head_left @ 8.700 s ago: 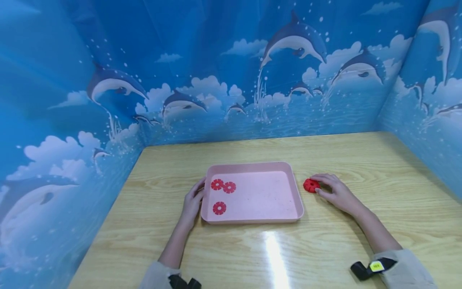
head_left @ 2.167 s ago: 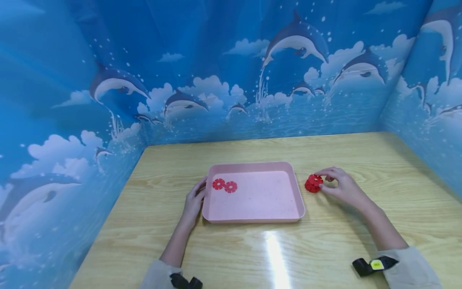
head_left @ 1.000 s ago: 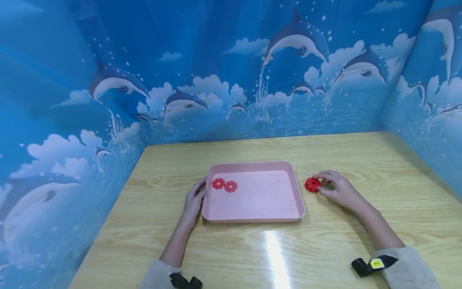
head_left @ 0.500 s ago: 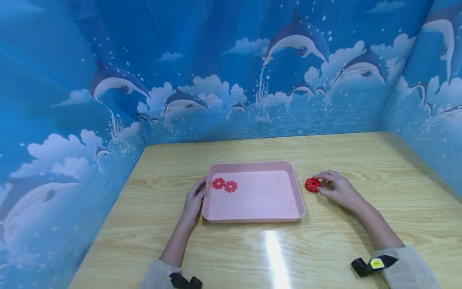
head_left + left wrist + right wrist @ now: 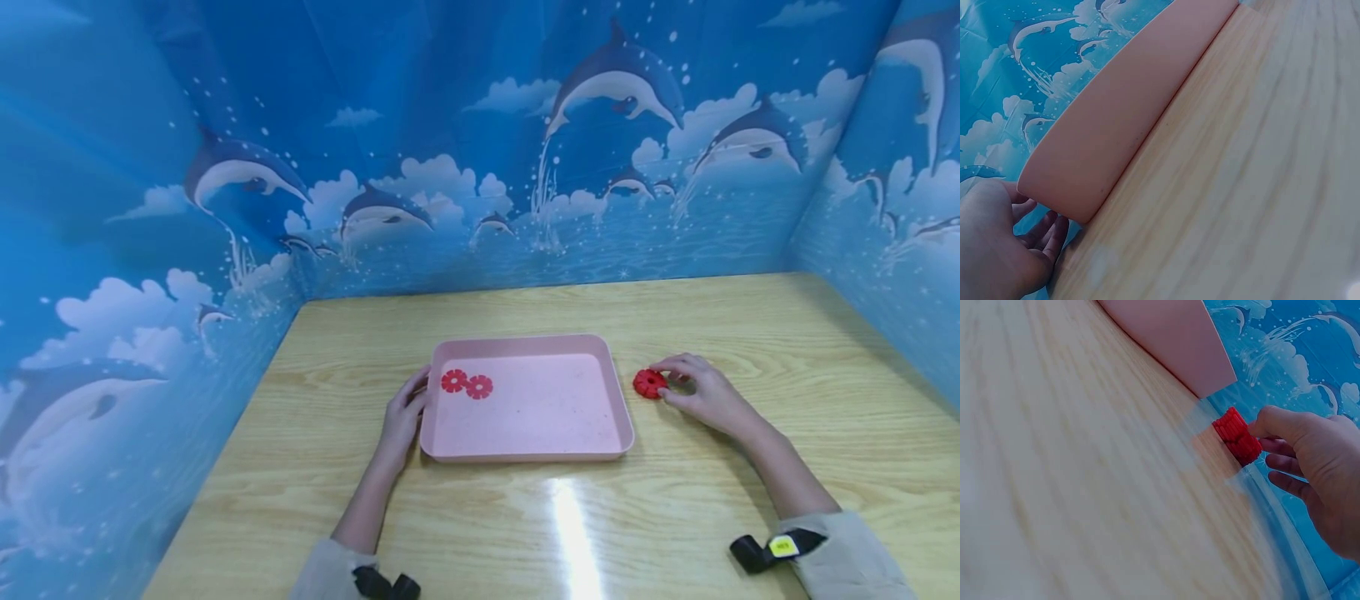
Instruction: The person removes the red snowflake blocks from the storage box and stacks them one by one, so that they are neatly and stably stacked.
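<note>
A pink tray (image 5: 540, 417) lies on the table and carries two red notched plastic discs, one disc (image 5: 453, 381) beside the other disc (image 5: 480, 387), near its back left corner. At the tray's left end my left hand (image 5: 397, 425) rests its loosely bent fingers against the outer wall; the left wrist view shows these fingers (image 5: 1057, 234) by the corner. Just right of the tray stands a stack of the same red discs (image 5: 647, 383). My right hand (image 5: 705, 398) pinches its right side with thumb and forefinger. Seen in the right wrist view, the stack (image 5: 1232, 432) sits on the tabletop.
The wood-grain table (image 5: 480, 533) meets a blue dolphin-print backdrop (image 5: 465, 233) behind, with more of it at both sides. Black wrist-camera straps, one strap (image 5: 780, 550) at the right, sit over the sleeves.
The third disc, at the tray's front left some nine seconds ago, has gone from the tray. My right hand tilted a disc over the stack two seconds ago; the stack now looks level. Recently little moved.
</note>
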Tool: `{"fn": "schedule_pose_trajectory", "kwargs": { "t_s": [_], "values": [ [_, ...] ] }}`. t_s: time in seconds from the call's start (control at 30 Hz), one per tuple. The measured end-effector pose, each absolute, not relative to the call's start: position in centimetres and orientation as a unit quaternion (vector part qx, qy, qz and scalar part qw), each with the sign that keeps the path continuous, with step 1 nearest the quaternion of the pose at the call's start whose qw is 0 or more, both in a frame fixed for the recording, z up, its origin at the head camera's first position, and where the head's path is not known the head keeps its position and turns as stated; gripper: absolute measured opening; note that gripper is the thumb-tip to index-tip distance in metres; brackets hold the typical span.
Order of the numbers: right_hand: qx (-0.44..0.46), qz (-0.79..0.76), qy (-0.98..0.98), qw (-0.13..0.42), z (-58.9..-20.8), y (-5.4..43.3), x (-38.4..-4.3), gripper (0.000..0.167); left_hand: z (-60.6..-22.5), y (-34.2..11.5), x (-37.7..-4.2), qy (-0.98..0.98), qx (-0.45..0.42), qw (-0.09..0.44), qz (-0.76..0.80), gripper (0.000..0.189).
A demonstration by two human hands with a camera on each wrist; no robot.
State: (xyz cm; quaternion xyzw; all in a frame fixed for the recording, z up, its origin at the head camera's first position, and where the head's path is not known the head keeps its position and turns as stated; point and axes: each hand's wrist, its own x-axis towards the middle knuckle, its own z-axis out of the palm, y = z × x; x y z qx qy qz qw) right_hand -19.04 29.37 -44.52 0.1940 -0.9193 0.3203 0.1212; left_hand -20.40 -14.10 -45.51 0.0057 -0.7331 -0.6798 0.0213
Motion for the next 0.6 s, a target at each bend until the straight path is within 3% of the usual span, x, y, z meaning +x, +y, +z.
{"fn": "schedule_pose_trajectory", "kwargs": {
  "t_s": [0.33, 0.47, 0.6],
  "values": [
    [0.188, 0.332, -0.918, 0.109, -42.9, 28.5, -18.8, 0.035, -45.5, -14.2, -20.4, -0.730, 0.008, 0.013, -0.683, 0.041],
    [0.213, 0.340, -0.907, 0.128, -41.4, 27.0, -18.5, 0.034, -45.6, -14.2, -20.5, -0.731, 0.008, 0.011, -0.683, 0.041],
    [0.229, 0.359, -0.898, 0.112, -40.0, 24.6, -18.6, 0.034, -45.6, -14.2, -20.5, -0.729, 0.008, 0.012, -0.684, 0.041]
  ]
}}
